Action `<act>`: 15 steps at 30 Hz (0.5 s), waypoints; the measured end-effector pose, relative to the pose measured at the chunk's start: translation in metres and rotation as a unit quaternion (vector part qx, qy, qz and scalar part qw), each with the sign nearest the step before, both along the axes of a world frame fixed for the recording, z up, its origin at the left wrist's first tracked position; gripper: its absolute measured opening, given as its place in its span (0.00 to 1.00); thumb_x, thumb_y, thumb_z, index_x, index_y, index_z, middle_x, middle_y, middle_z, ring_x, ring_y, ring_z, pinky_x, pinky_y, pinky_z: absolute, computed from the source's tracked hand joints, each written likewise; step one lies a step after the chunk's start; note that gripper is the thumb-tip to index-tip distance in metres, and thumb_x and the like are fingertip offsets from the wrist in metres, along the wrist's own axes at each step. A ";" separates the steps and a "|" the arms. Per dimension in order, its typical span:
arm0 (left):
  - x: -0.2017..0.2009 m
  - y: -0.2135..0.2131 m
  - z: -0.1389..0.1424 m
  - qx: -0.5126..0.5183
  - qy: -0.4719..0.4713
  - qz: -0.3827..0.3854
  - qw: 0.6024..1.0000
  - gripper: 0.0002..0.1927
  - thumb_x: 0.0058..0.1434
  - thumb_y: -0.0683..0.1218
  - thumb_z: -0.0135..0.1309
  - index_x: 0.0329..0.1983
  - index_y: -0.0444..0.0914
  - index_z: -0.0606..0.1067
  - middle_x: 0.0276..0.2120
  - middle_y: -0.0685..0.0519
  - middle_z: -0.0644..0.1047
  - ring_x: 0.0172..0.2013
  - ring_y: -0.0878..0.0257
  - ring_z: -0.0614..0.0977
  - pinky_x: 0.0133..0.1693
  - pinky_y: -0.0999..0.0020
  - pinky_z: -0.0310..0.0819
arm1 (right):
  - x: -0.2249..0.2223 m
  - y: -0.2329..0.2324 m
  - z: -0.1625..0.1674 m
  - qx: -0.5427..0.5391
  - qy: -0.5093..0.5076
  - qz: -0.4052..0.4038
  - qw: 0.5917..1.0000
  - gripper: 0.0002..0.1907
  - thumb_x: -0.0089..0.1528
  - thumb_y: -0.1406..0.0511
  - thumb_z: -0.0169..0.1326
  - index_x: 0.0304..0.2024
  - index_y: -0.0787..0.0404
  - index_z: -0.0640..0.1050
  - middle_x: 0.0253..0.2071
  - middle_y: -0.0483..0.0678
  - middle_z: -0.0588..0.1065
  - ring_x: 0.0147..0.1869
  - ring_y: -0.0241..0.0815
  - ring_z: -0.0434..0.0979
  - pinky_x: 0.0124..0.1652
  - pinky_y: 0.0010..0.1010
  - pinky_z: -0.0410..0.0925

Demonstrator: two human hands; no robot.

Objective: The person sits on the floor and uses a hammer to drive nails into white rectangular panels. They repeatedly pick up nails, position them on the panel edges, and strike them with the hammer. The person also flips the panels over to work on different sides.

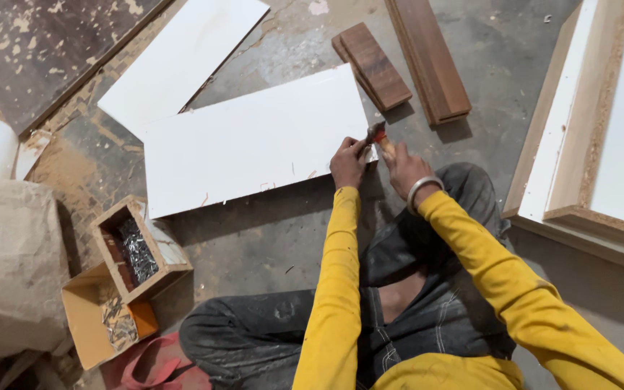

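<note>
A white laminated board lies flat on the concrete floor in front of my crossed legs. My left hand pinches the board's near right corner, fingers closed on its edge. My right hand, with a metal bangle on the wrist, grips the wooden handle of a small hammer whose dark head sits right at that corner. Both sleeves are yellow. Whether a nail stands under the hammer head is hidden.
A second white board lies behind the first. Two dark wood planks rest at the back. A framed white panel lies on the right. Small boxes of nails stand at the left, by a sack.
</note>
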State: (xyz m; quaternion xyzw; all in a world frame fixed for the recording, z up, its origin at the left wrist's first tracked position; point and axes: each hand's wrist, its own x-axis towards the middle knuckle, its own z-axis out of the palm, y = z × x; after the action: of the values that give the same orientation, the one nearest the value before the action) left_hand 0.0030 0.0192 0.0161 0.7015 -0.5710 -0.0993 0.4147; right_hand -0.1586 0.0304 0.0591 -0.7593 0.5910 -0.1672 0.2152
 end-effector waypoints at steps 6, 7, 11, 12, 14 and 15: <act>-0.001 0.000 -0.001 -0.025 0.012 -0.002 1.000 0.07 0.63 0.50 0.60 0.43 0.48 0.83 0.38 0.57 0.79 0.36 0.54 0.82 0.40 0.59 0.77 | 0.005 0.003 0.000 0.023 0.021 -0.011 0.999 0.21 0.72 0.50 0.42 0.50 0.61 0.64 0.35 0.71 0.77 0.41 0.77 0.76 0.42 0.65 0.67; 0.000 0.001 -0.003 -0.024 0.015 -0.004 1.000 0.07 0.62 0.50 0.60 0.42 0.48 0.83 0.37 0.57 0.79 0.36 0.54 0.83 0.39 0.59 0.77 | 0.006 0.002 0.000 0.036 0.029 -0.014 0.999 0.21 0.72 0.50 0.42 0.50 0.61 0.64 0.35 0.71 0.77 0.41 0.77 0.76 0.41 0.65 0.68; 0.000 0.000 -0.004 -0.007 0.022 -0.011 1.000 0.06 0.61 0.51 0.61 0.39 0.48 0.84 0.36 0.57 0.79 0.36 0.55 0.83 0.38 0.59 0.76 | 0.004 0.005 -0.003 -0.017 -0.015 -0.023 0.999 0.20 0.72 0.52 0.42 0.53 0.61 0.64 0.36 0.71 0.77 0.43 0.77 0.76 0.43 0.64 0.67; 0.001 0.000 -0.005 0.001 0.019 -0.010 1.000 0.06 0.61 0.51 0.61 0.38 0.49 0.84 0.36 0.56 0.79 0.36 0.54 0.82 0.38 0.59 0.76 | 0.005 0.004 -0.003 -0.001 -0.004 -0.021 1.000 0.20 0.72 0.51 0.42 0.53 0.61 0.64 0.37 0.72 0.77 0.43 0.77 0.76 0.43 0.64 0.67; 0.002 -0.001 -0.005 0.009 0.009 0.001 1.000 0.06 0.62 0.51 0.61 0.39 0.48 0.84 0.37 0.56 0.79 0.36 0.54 0.82 0.39 0.59 0.76 | 0.002 0.003 -0.002 0.036 0.018 -0.011 0.999 0.21 0.72 0.51 0.41 0.52 0.62 0.63 0.37 0.72 0.76 0.44 0.77 0.76 0.44 0.64 0.67; 0.003 -0.001 -0.006 0.013 0.002 0.003 1.000 0.06 0.62 0.51 0.61 0.39 0.48 0.83 0.38 0.56 0.79 0.36 0.54 0.82 0.39 0.59 0.76 | 0.001 0.002 -0.001 0.055 0.027 -0.005 0.998 0.20 0.72 0.51 0.41 0.51 0.62 0.63 0.37 0.72 0.76 0.44 0.77 0.75 0.44 0.63 0.67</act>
State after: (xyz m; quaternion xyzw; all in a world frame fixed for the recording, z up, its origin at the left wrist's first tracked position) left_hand 0.0064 0.0182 0.0099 0.7085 -0.5666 -0.1069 0.4069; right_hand -0.1578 0.0327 0.0584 -0.7479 0.6085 -0.1148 0.2392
